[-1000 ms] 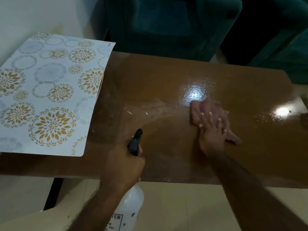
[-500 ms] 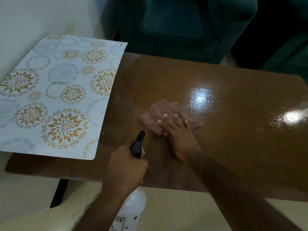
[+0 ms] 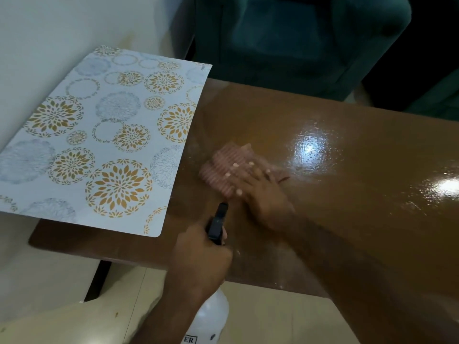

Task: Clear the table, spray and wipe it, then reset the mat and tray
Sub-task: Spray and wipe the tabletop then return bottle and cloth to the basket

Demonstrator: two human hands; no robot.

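Leftward toward the floral mat [image 3: 104,145] my right hand [image 3: 258,187], fingers spread flat, has swept the pink cloth [image 3: 223,167] across the tabletop [image 3: 360,194], left hand [image 3: 201,259] clamped round the spray bottle [image 3: 213,316]; overlapping even strokes should work best.

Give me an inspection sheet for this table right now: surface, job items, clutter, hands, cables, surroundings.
Surface: brown table, glossy, with wet-looking droplets around the light glare.
Job's things: patterned mat at the left end, overhanging the table edge; pink cloth flat on the table; spray bottle held off the near edge; no tray seen.
Clutter: a few small pale specks near the front edge.
Hands: left hand grips the bottle; right hand presses on the cloth.
Cables: nothing seen.
Surroundings: green armchair behind; pale wall to the left.
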